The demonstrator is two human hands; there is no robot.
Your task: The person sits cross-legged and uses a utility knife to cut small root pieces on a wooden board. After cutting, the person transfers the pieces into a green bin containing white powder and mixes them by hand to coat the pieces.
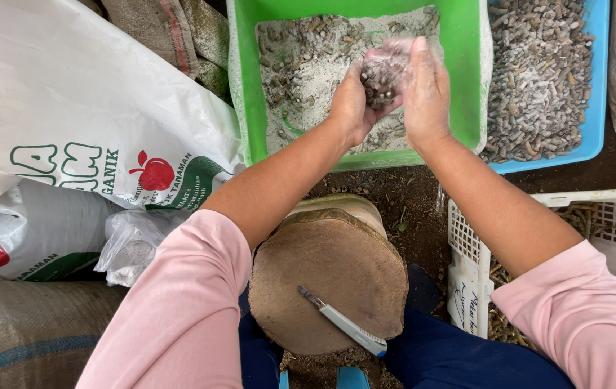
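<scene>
Two hands meet at top centre of frame, over the green tub (466, 86). Left hand (355, 101) and right hand (427, 90) cup together around a clump of short grey cuttings (381, 75), palms facing in so nothing spills; held above the tub, loose bits drop back into its white powder (308, 65). Blue tray (597, 86) of similar pieces sits just right. Wooden stump (329, 274) at lower centre carries a scalpel-type knife (344, 322), flat and untouched

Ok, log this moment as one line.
left hand + right hand: cupping dusty pellets | over green tub | knife idle on stump
</scene>
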